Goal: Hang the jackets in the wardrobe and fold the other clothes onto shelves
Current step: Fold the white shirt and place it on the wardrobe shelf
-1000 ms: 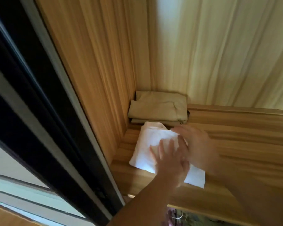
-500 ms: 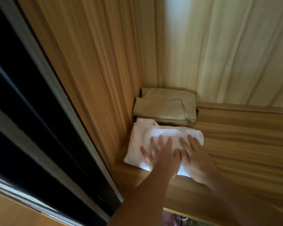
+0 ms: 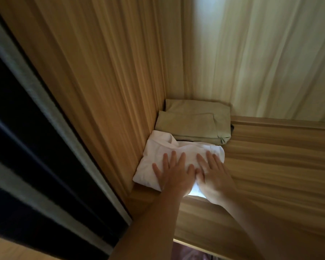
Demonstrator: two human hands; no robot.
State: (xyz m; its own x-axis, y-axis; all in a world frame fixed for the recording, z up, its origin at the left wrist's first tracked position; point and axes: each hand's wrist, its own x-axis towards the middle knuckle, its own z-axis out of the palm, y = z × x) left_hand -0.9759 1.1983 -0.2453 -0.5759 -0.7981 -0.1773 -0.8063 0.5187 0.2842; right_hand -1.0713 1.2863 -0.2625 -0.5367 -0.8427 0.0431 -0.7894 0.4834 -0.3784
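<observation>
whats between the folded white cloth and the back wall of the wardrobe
In the head view, a folded khaki-beige garment lies on the wooden shelf between the folded white cloth and the back wall.

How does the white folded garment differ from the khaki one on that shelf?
The white garment lies at the shelf's front under both flat hands, left hand and right hand; the khaki garment sits untouched in the back corner. White looks rumpled, khaki neater. Both are folded against the left wall.

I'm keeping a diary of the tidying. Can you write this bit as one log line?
step: pressing white folded garment flat | left hand, right hand: flat on it | place: shelf, in front of tan folded garment
</observation>
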